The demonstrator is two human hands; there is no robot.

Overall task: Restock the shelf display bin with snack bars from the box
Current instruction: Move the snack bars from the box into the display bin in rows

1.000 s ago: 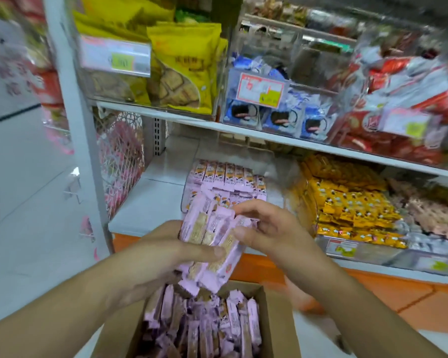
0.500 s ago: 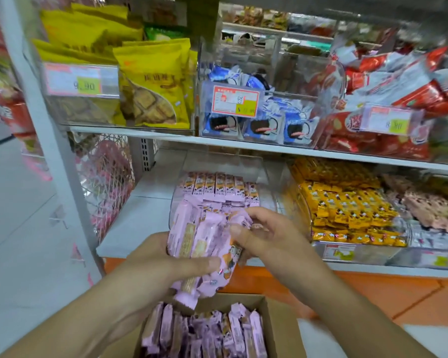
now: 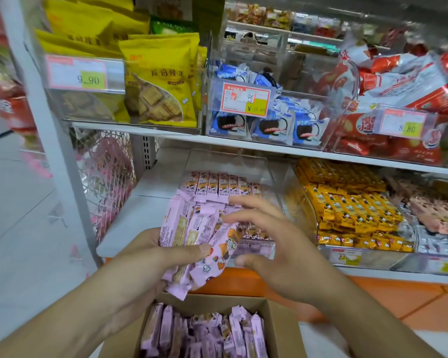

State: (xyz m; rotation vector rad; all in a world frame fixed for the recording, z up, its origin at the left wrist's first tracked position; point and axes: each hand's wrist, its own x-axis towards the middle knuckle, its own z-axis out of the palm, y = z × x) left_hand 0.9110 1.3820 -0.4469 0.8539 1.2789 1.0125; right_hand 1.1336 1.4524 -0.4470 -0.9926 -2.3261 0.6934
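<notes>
The left hand (image 3: 150,257) is gripping a fanned bundle of pink snack bars (image 3: 192,236), thumb pressing across the wrappers so that, presumably, they can be peeled off one at a time. At its 3 o'clock the right hand (image 3: 274,251) is hovering with fingers spread and holding nothing, fingertips at the bundle's edge, apparently aligning it. At 12 o'clock the clear display bin (image 3: 243,161) is sitting on the shelf (image 3: 130,223), partly filled with neat rows. At 6 o'clock the cardboard box (image 3: 279,329) is supplying further bars.
</notes>
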